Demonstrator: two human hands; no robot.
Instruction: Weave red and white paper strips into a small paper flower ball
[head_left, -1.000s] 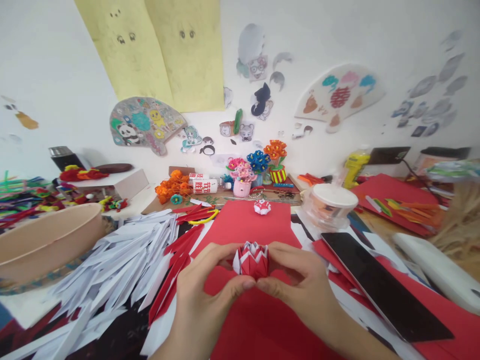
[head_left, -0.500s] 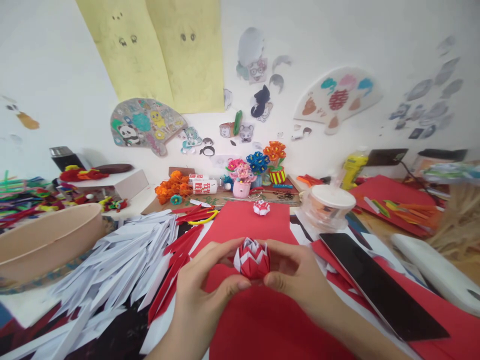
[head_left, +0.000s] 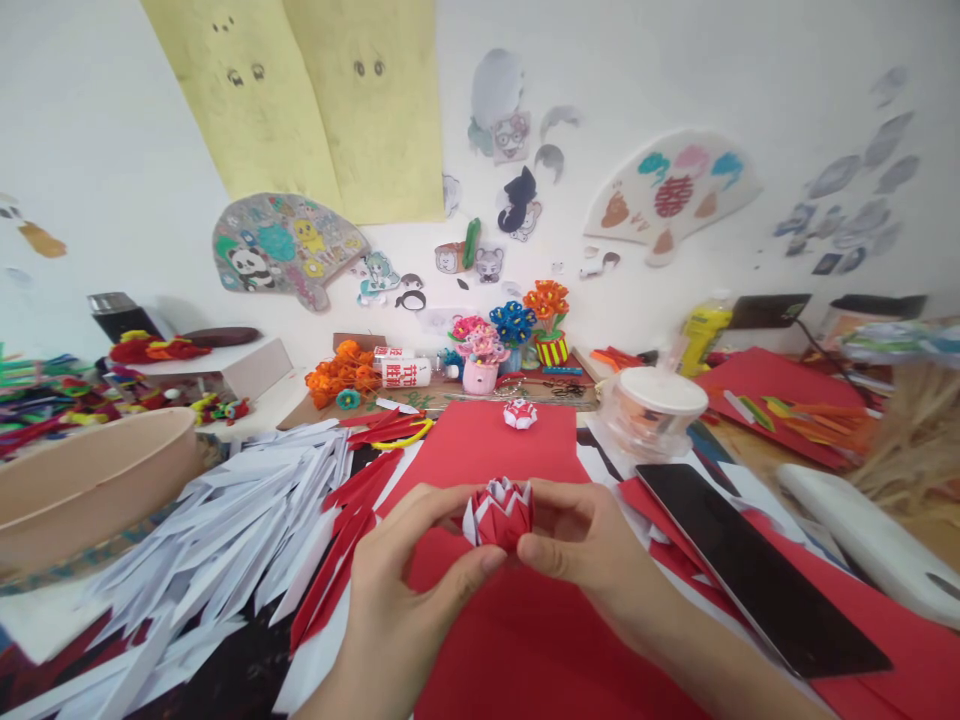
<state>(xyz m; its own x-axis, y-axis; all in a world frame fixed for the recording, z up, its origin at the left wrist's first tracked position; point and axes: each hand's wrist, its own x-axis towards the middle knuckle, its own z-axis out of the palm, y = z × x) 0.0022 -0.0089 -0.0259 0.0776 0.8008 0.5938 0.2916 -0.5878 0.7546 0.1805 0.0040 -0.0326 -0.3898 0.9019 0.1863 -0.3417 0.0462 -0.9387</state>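
Observation:
A small red and white folded paper flower [head_left: 501,512] is pinched between both my hands above a red paper sheet [head_left: 487,440]. My left hand [head_left: 405,590] curls round its left side with the thumb under it. My right hand [head_left: 592,560] grips its right side, thumb at the bottom and fingers behind. A second, finished paper flower [head_left: 520,413] lies farther back on the same red sheet.
Heaps of white folded paper strips [head_left: 225,530] and red strips [head_left: 352,510] lie to the left, beside a beige bowl [head_left: 82,480]. A black tablet [head_left: 750,560] and a clear lidded tub [head_left: 654,408] sit to the right. Small flower pots [head_left: 517,345] and a glue bottle [head_left: 405,372] stand by the wall.
Both hands turned the paper flower slightly and lifted it a little; my right thumb shifted under it. The view drifted a bit to the right.

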